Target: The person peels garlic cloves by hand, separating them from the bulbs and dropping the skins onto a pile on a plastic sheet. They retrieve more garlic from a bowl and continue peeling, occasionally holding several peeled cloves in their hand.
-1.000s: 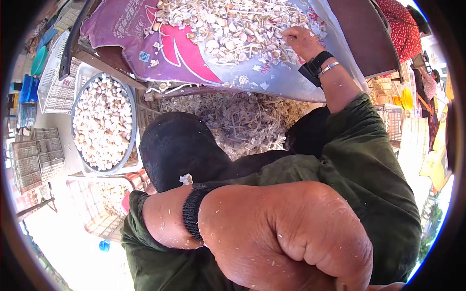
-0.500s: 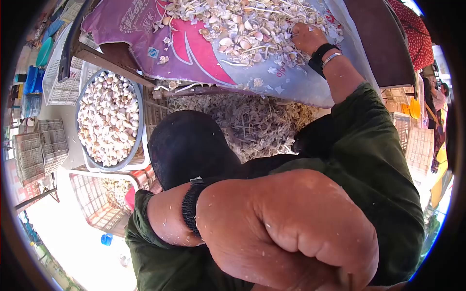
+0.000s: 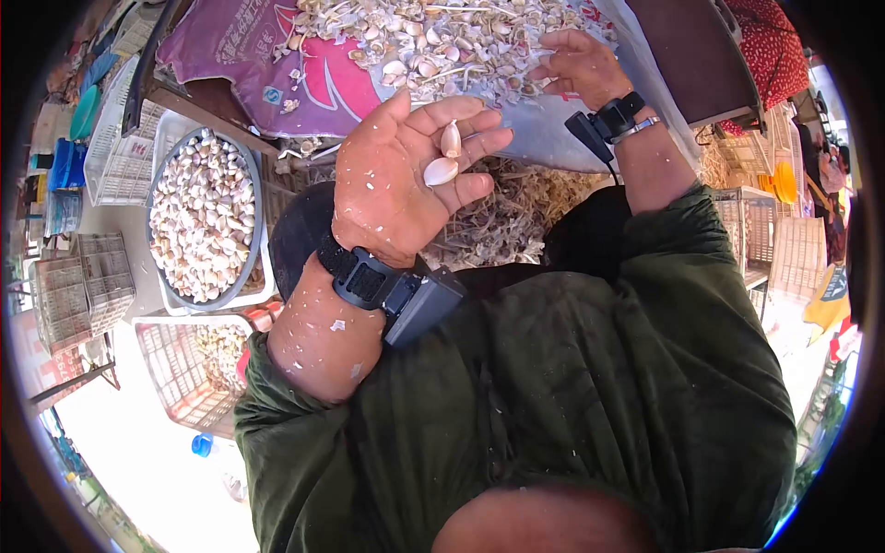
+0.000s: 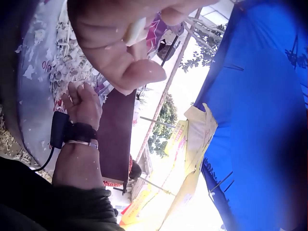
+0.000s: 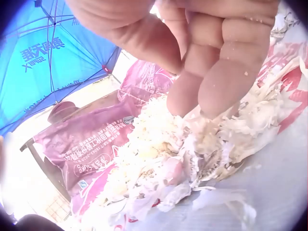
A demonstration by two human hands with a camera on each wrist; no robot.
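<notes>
Palm up in the head view, my left hand [image 3: 396, 180] carries two garlic cloves on its loosely bent fingers. One clove [image 3: 451, 140] lies nearer the fingertips, with a paler clove [image 3: 441, 171] below it. In the left wrist view, part of a clove [image 4: 135, 32] shows between the fingers. My right hand [image 3: 583, 69] is at the right side of the pile of garlic cloves, dry stems and skins [image 3: 442, 46]. Its fingers hang relaxed, with fingertips right at loose skins [image 5: 187, 144] in the right wrist view.
The pile lies on a purple and silver printed sack [image 3: 221, 55] over a table. At the left, a round grey tub [image 3: 258, 221] holds many cloves. Below it stands a plastic crate [image 3: 175, 369]. Discarded skins and stems [image 3: 498, 221] heap under the table edge.
My left hand has swung from close below the camera up toward the table and turned palm up, showing two cloves. The right hand has drawn slightly back, its fingers spreading over the pile.
</notes>
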